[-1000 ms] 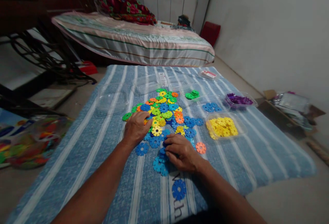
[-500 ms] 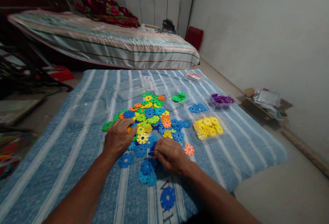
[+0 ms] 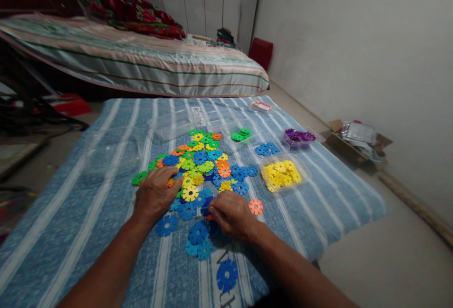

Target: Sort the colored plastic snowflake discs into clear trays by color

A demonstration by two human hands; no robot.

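A pile of coloured snowflake discs lies on a blue striped cloth. My left hand rests palm down on the pile's near left edge, fingers curled over discs. My right hand sits at the pile's near edge, fingertips pinched on a dark blue disc. More blue discs lie just below my hands, one apart nearer me. An orange disc lies right of my right hand.
Clear trays hold yellow discs, blue discs, purple discs and green discs. Empty clear containers sit at left. A mattress lies behind; a cardboard box stands by the wall.
The view has swung to the right, so everything sits further left in frame. My hands stay on the pile's near edge, the right one having shifted slightly up toward the pile.
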